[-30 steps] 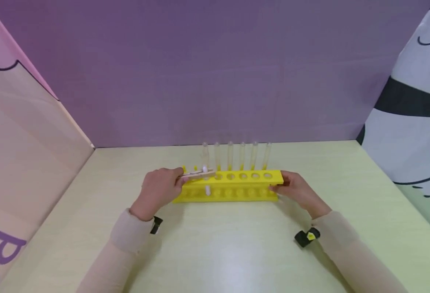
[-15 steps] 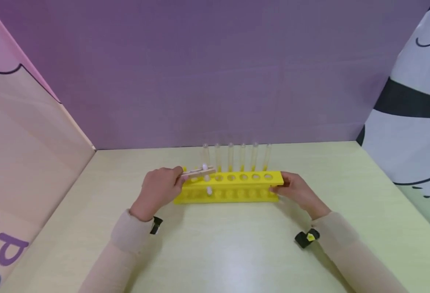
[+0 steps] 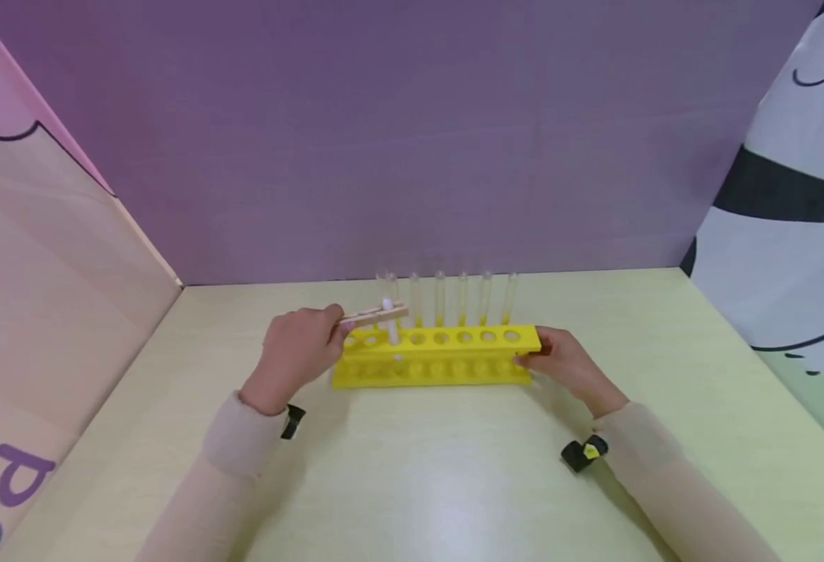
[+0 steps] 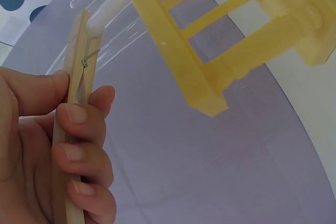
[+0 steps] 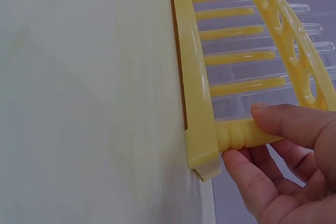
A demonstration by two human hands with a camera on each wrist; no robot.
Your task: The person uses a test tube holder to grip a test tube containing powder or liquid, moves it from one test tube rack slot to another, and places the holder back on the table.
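Note:
My left hand (image 3: 300,351) grips a wooden test tube clamp (image 3: 377,315), its fingers curled round the handle in the left wrist view. Held in the clamp's jaws is a tube with white contents (image 3: 392,332), its lower end at a hole in the top plate of the yellow rack (image 3: 454,381). My right hand (image 3: 572,365) holds the rack's right end; in the right wrist view its thumb and fingers pinch the yellow end post (image 5: 244,134). Several clear tubes (image 3: 440,300) stand upside down over pegs behind the rack's top plate.
The pale tabletop (image 3: 419,468) lies under the rack and both forearms. A purple backdrop (image 3: 412,140) rises behind the table, with printed panels at left and right. A black wrist device (image 3: 584,453) is strapped near the right sleeve.
My left hand has raised the clamp and tube a little; the tube's white lower end has risen from below the top plate to about its level. The right hand keeps its hold.

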